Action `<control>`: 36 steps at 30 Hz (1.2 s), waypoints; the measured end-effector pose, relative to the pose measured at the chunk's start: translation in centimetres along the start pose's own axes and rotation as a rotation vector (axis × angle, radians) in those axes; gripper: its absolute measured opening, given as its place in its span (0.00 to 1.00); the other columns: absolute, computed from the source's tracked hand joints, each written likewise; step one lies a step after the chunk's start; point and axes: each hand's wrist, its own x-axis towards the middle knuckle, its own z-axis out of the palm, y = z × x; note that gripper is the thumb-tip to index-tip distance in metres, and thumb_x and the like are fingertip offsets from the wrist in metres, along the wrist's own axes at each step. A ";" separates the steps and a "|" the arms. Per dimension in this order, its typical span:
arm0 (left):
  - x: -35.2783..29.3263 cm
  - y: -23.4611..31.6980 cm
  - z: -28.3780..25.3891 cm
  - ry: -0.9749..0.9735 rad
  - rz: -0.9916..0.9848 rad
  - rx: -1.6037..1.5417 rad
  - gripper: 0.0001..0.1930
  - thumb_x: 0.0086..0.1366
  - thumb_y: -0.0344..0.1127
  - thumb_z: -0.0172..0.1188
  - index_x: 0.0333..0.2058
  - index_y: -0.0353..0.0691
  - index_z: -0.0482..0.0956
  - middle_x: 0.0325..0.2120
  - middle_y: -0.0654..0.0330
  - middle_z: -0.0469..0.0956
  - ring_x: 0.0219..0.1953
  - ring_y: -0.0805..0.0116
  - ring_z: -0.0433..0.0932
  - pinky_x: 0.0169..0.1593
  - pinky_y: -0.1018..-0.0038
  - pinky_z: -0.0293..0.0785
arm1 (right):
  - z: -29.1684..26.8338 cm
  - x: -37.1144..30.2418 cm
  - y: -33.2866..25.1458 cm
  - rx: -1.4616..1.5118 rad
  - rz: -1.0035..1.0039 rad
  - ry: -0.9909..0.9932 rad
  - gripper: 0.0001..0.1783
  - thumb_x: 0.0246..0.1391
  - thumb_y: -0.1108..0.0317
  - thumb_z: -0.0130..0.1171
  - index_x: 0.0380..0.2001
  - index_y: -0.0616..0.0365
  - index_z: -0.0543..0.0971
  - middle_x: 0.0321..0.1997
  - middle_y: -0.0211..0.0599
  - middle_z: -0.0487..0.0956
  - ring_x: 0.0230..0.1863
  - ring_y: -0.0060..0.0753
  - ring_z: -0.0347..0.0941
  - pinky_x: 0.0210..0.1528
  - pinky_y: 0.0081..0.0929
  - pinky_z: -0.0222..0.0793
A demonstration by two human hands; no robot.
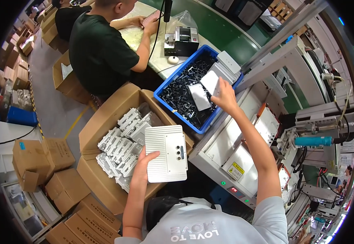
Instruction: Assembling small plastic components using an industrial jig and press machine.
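Note:
My left hand [141,166] grips a white metal housing [164,154] with a ribbed side, several round holes and a dark slot. At the right, my right hand [225,96] reaches over a blue plastic bin [157,94], its thumb and fingers at the edge of a white flat panel [210,82]; it appears to hold it. Many small black parts [179,90] fill the bin. On top of them lies another white-faced plate [199,97], and a grey-white ribbed housing [228,63] rests at the bin's far right corner.
Left of the bin stands an open cardboard box [99,118] full of white moulded trays [122,142]. A white machine [209,156] with lit buttons is to the right. A co-worker [99,49] sits beyond at a table with a small black machine [181,41]. Closed cartons [67,189] stand lower left.

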 end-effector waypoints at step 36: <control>-8.5 -12.7 19.5 -0.776 -0.579 0.506 0.32 0.65 0.41 0.56 0.64 0.36 0.57 0.53 0.53 0.71 0.53 0.68 0.72 0.55 0.74 0.69 | -20.5 -43.1 -2.4 -0.041 -0.541 -0.242 0.28 0.56 0.70 0.45 0.61 0.60 0.61 0.66 0.46 0.62 0.67 0.46 0.58 0.67 0.39 0.58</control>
